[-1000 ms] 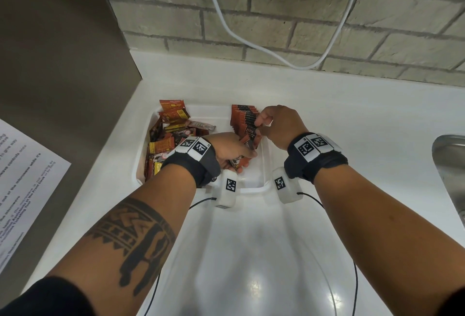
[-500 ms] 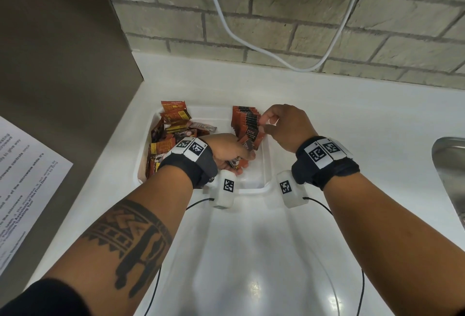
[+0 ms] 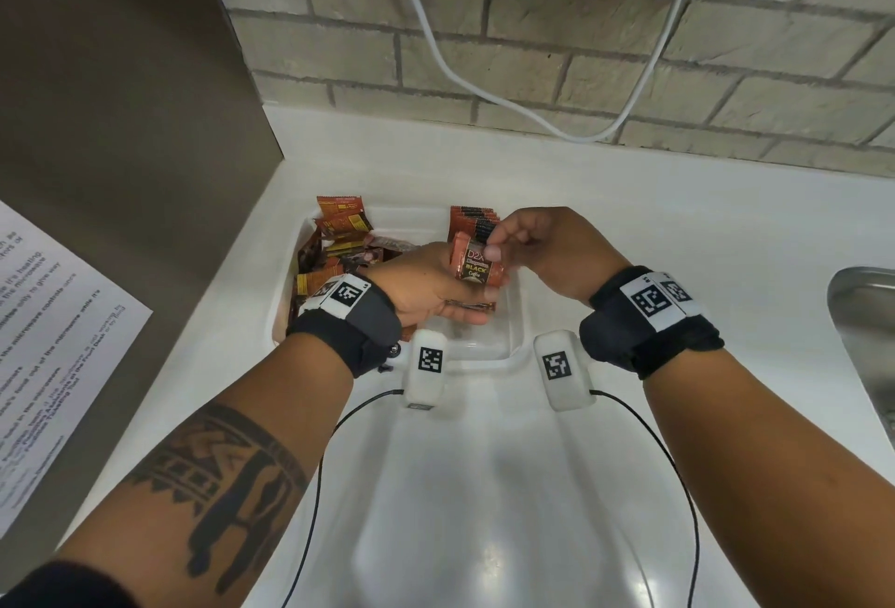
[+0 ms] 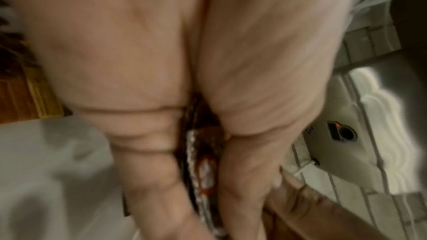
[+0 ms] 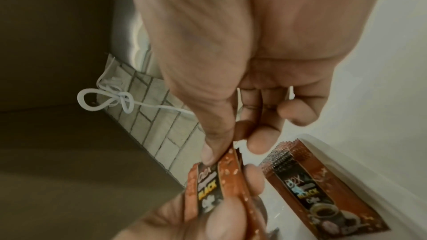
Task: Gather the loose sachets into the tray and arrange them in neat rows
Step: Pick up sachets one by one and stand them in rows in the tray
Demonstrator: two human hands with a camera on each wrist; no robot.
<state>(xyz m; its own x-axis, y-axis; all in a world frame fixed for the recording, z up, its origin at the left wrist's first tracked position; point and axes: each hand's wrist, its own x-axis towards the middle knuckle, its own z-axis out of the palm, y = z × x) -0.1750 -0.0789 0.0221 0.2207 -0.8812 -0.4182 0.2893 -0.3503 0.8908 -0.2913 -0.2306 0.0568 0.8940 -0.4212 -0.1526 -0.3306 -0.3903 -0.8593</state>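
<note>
White counter, grey brick wall — steel sink at right

Both forearms are bare. The left forearm carries a dark geometric tattoo band with triangles, blocks and dripping shapes. Each wrist wears a black fabric wrist strap topped by a white plate printed with black square code markers; the right strap matches it. A rounded white camera pod with its own square code hangs below each wrist, the right pod likewise, and a thin black cable trails back from each. Dark sleeve edges show near the elbows.
</note>
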